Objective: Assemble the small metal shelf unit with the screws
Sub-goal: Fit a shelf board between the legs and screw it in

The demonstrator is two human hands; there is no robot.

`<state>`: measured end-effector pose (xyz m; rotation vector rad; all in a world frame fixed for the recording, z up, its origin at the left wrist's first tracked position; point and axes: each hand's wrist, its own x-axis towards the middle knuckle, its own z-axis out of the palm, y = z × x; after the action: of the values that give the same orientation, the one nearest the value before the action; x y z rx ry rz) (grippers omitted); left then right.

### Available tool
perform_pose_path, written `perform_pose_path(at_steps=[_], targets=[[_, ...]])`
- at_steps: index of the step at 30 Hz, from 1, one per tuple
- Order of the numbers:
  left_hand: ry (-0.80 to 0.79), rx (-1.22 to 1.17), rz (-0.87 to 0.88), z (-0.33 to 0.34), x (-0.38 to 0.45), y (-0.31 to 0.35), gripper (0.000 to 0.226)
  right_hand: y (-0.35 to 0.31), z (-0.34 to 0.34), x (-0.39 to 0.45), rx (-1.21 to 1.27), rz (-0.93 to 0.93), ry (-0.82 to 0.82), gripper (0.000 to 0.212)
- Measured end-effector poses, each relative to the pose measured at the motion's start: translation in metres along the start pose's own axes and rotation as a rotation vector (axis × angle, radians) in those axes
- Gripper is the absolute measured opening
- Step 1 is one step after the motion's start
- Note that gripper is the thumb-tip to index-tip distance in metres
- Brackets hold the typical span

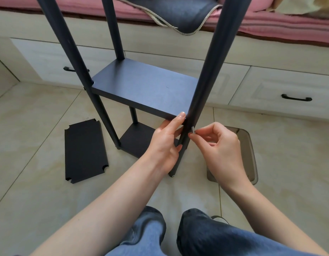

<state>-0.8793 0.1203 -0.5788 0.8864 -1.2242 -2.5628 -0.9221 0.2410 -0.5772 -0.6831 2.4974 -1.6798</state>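
A dark shelf unit stands on the tiled floor, with round posts, a middle board [141,85] and a lower board [136,137]. My left hand [165,143] holds the near right corner of the middle board from below, thumb on its edge and fingers curled around the near right post [200,85]. My right hand [221,150] pinches a small silver screw [193,129] against that post just below the board. A loose dark board [85,151] with notched corners lies flat on the floor to the left.
A translucent grey container [250,154] sits on the floor behind my right hand. Pale drawer fronts with black handles [296,98] run along the back under a pink cushion [270,19]. My knees in blue jeans [206,235] are at the bottom.
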Motion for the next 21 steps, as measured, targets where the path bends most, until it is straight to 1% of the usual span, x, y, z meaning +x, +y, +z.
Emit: perform_pose_path(at_steps=[2,6,11,16,21], targets=[[0.005,-0.005,0.003,0.002,-0.001,0.000,0.033,0.001,0.000,0.000,0.002,0.000,0.014,0.012],[0.049,-0.017,0.028,0.008,0.000,-0.007,0.020,0.004,-0.004,-0.001,0.019,0.008,0.052,0.015],[0.096,-0.064,0.073,0.024,-0.004,-0.019,0.012,0.006,-0.008,-0.002,0.005,-0.004,0.076,0.018],[0.119,-0.077,0.050,0.037,-0.009,-0.029,0.013,0.012,-0.018,-0.003,0.021,-0.005,0.091,0.018],[0.096,-0.086,0.029,0.038,-0.008,-0.028,0.023,0.017,-0.027,-0.004,0.100,0.022,0.083,0.014]])
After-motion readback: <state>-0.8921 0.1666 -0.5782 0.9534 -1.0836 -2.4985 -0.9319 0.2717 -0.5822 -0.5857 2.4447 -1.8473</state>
